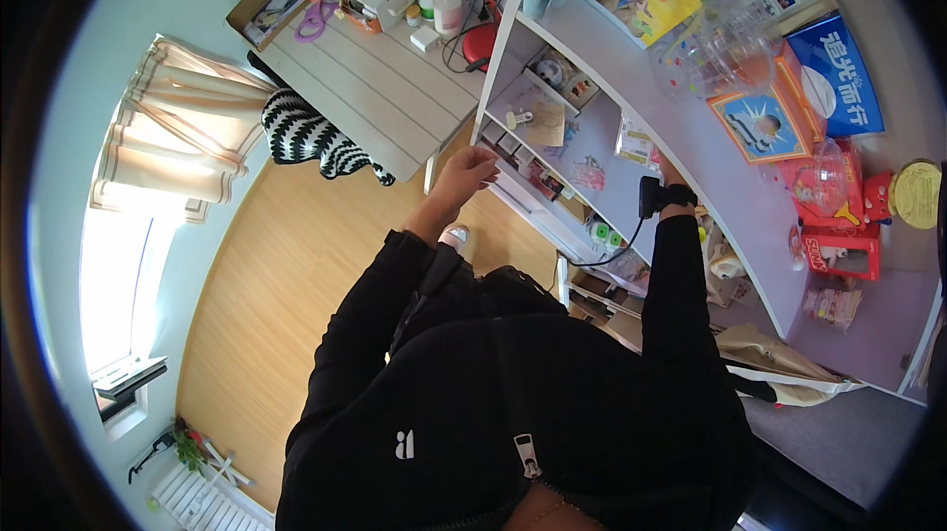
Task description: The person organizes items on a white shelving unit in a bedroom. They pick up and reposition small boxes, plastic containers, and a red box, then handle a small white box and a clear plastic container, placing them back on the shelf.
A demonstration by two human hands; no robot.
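My left hand (467,177) hangs in the air before the shelf unit's front edge, fingers loosely bent, with nothing visible in it. My right hand (669,171) reaches into the shelf compartment under the top board (666,98). That board's edge hides most of its fingers. Right beside them is a transparent plastic packet (635,140); whether they grip it cannot be made out. On the same shelf lie a brown paper card (546,124), a pale clip (519,119) and pink and blue sticker-like pieces (588,174). A black device (649,197) with a cable is strapped to my right wrist.
On the top board stand transparent plastic jars (714,50), an orange-framed box (762,124) and red boxes (842,254). A slatted table (370,80) with pump bottles (447,7) and purple scissors (314,21) is at upper left. Below is the wooden floor (281,272).
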